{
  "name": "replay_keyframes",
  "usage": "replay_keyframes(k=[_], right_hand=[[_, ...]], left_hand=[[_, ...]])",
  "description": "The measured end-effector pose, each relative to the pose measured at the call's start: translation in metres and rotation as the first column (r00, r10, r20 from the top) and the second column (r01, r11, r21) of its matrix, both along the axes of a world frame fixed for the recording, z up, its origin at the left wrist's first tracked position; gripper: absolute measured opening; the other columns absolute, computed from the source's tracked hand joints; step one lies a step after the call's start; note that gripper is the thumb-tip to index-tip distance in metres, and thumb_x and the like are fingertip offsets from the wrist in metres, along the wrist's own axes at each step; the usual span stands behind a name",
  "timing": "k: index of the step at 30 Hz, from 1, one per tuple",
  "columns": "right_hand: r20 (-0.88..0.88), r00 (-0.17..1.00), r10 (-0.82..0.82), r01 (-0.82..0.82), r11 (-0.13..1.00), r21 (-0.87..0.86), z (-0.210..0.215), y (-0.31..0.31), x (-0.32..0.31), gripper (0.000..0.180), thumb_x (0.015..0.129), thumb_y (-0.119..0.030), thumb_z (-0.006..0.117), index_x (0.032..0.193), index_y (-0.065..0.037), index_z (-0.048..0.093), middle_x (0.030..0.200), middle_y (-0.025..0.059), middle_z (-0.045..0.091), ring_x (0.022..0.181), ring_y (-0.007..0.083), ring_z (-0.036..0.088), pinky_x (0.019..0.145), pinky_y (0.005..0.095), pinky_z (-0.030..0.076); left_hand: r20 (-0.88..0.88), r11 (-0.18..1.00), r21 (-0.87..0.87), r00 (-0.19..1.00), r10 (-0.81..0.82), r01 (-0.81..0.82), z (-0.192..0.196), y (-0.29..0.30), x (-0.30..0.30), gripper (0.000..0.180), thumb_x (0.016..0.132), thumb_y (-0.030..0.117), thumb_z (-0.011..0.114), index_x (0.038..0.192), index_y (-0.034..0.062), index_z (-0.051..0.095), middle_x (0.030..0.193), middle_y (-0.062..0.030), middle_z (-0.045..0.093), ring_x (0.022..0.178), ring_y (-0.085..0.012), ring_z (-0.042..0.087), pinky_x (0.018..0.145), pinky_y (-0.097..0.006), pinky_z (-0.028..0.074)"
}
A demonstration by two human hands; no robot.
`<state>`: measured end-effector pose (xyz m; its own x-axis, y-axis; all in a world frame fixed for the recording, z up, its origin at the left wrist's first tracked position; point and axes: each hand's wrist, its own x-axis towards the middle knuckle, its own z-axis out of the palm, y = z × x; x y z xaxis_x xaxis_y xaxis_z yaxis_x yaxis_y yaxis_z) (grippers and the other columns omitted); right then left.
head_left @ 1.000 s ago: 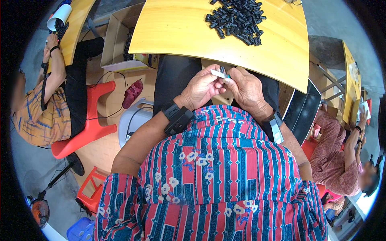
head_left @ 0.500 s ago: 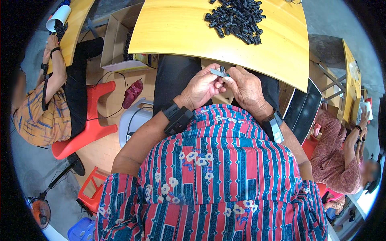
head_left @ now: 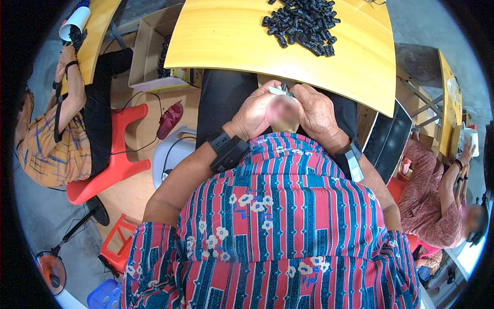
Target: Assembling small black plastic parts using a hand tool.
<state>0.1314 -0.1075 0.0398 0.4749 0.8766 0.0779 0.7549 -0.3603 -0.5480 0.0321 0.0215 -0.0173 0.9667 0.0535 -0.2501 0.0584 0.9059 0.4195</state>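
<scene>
In the head view, your left hand point(head_left: 257, 110) and right hand point(head_left: 318, 109) meet close in front of your chest, just below the near edge of the yellow desk point(head_left: 231, 41). Both are clenched around a small pale part point(head_left: 280, 91) with a dark tip, pinched between the fingertips of both — only its top shows above your fingers.

The grip is fingertip-only, so the part could slip and drop into your lap or onto the floor under the desk, where it would be hard to find. Your hands also hide most of it, so a misaligned fit would go unseen.

The part's long axis seems to run left to right, tilted slightly, with the dark end toward your right hand. The pile of black pieces point(head_left: 302, 23) lies well apart, at the far side of the desk.
</scene>
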Motion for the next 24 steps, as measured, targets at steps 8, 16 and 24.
replay_keyframes(k=[8,16,24], right_hand=[[-0.028,1.0,-0.001,0.002,1.0,0.004,-0.0025,0.0,0.0009,0.022,0.089,-0.027,0.054,0.082,-0.006,0.052,0.076,0.0144,0.054,0.072,0.0349,0.058,0.062,0.043,0.046],[-0.024,1.0,-0.001,0.001,1.0,0.008,-0.0046,0.0012,0.0005,0.02,0.089,-0.025,0.055,0.081,-0.006,0.052,0.073,0.0136,0.055,0.071,0.0341,0.059,0.061,0.0432,0.046],[-0.059,0.998,-0.026,0.024,0.999,-0.025,-0.005,0.0042,-0.0002,0.02,0.088,-0.024,0.055,0.082,-0.006,0.052,0.073,0.0144,0.057,0.071,0.0347,0.059,0.062,0.0435,0.047]], left_hand=[[0.01,1.0,-0.018,1.0,-0.014,0.014,-0.003,0.0015,0.0001,0.009,0.095,0.018,0.047,0.101,0.011,0.048,0.081,0.002,0.049,0.07,-0.0067,0.049,0.074,-0.03,0.05],[0.018,0.999,-0.031,1.0,-0.02,0.021,-0.0019,0.0007,-0.0005,0.01,0.096,0.018,0.047,0.103,0.0111,0.048,0.08,0.0019,0.048,0.072,-0.0068,0.05,0.077,-0.031,0.05],[-0.009,0.995,-0.095,1.0,0.015,-0.016,-0.004,-0.0016,-0.0009,0.012,0.098,0.02,0.044,0.105,0.0108,0.048,0.08,0.0013,0.048,0.075,-0.0086,0.05,0.08,-0.032,0.049]])
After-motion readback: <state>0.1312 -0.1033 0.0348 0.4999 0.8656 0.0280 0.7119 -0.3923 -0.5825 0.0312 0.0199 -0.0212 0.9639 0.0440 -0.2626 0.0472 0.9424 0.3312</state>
